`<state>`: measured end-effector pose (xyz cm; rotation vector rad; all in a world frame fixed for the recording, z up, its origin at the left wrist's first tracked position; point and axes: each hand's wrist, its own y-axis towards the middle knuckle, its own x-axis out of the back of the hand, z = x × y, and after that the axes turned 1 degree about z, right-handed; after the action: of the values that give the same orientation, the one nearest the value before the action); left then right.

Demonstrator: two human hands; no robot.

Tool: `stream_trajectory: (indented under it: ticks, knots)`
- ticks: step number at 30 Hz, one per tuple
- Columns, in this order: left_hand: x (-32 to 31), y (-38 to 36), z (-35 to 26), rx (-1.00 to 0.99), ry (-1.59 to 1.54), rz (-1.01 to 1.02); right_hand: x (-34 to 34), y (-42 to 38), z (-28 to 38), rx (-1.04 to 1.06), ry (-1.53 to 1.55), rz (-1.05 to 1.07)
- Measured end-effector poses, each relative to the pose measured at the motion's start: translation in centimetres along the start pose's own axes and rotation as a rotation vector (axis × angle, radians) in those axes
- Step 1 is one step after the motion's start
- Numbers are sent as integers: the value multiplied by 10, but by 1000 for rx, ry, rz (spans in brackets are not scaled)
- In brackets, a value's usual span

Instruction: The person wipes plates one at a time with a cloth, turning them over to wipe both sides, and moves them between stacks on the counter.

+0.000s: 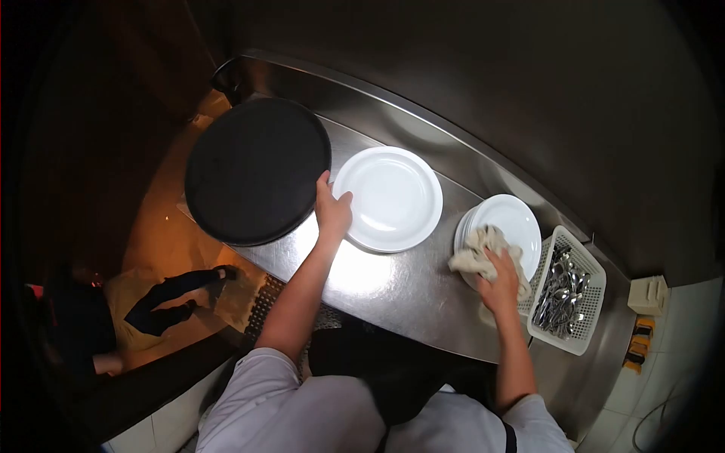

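My left hand [333, 211] rests at the left rim of a white plate [390, 198], thumb on top and fingers along its edge. This plate lies on at least one other on the steel counter. To the right, my right hand [499, 281] grips a crumpled cream cloth [483, 253] over the front of a second stack of white plates [513, 220]. The cloth covers part of the top plate. Close to my left fingers is the edge of a large round black tray [257, 172].
A white perforated basket [593, 306] full of cutlery [560, 298] stands right of the second stack. A raised steel ledge [423, 112] runs along the counter's [377, 294] back. Another person [177, 302] is partly visible at lower left, beyond the counter.
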<state>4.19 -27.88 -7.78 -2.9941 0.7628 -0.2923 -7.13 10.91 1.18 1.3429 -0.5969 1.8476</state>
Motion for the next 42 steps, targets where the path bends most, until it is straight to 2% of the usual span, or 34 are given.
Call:
stream_trajectory:
  ticks: [1, 4, 5, 6, 8, 9, 10, 11, 13, 16, 17, 19, 21, 23, 25, 27, 29, 31, 34, 38, 39, 41, 42]
  knots:
    - [4, 4, 5, -29, -31, -22, 3, -10, -13, -9, -10, 40]
    - [2, 15, 20, -96, -207, -90, 17, 19, -41, -238, -84, -38]
    - [11, 15, 12, -65, -184, -87, 2, 40, -42, -267, -144, -108]
    - [12, 19, 15, -147, -91, -132, 2, 63, -24, -302, -132, -97]
    - [14, 14, 5, -119, -152, -152, 11, 81, 30, -154, 7, -86]
    - [14, 11, 3, -130, -258, -168, 2, 74, 43, -124, 53, -44]
    - [16, 12, 9, -166, -284, -171, 8, 54, 59, 4, 81, -20]
    - [17, 6, 4, -107, -326, -180, -1, 31, 49, 71, 37, -4]
    - [20, 0, 8, -81, -342, -200, 21, -9, 35, 51, -13, 129]
    - [22, -29, -24, 36, -379, -268, 24, -10, -6, -208, -170, 48]
    - [22, -44, -31, -42, -219, -342, 27, 13, -12, -341, -250, 91]
    - [14, -81, -44, -213, 82, -490, 2, 58, -28, -331, -214, -124]
    - [3, -123, -57, -238, -67, -212, -1, 92, 7, -241, -75, -121]
    - [-29, -143, -39, -148, -305, 145, -8, 88, 42, -102, 71, -83]
    - [-71, -139, -62, -124, -220, 470, -9, 52, 59, 40, 82, -54]
    - [-123, -129, -98, -277, -59, 474, 3, 30, 59, 95, 131, -51]
    - [-183, -92, -107, -500, 178, 639, 10, 18, 53, 112, 107, -31]
    - [-232, -77, -132, -365, 511, 766, 8, 13, 49, 125, 123, -60]
    - [-249, -53, -117, -398, 515, 1158, 5, 10, 47, 147, 145, -88]
    - [-198, -82, -93, -306, 411, 941, 29, -29, 48, 117, 189, 91]
    - [-180, -93, -77, -261, 400, 867, 30, -40, 37, 86, 149, 53]
    - [-141, -140, -89, -79, 352, 704, 30, -55, 14, 37, 69, -13]
    - [-130, -157, -79, -82, 280, 634, 31, -45, 3, -14, 11, -4]
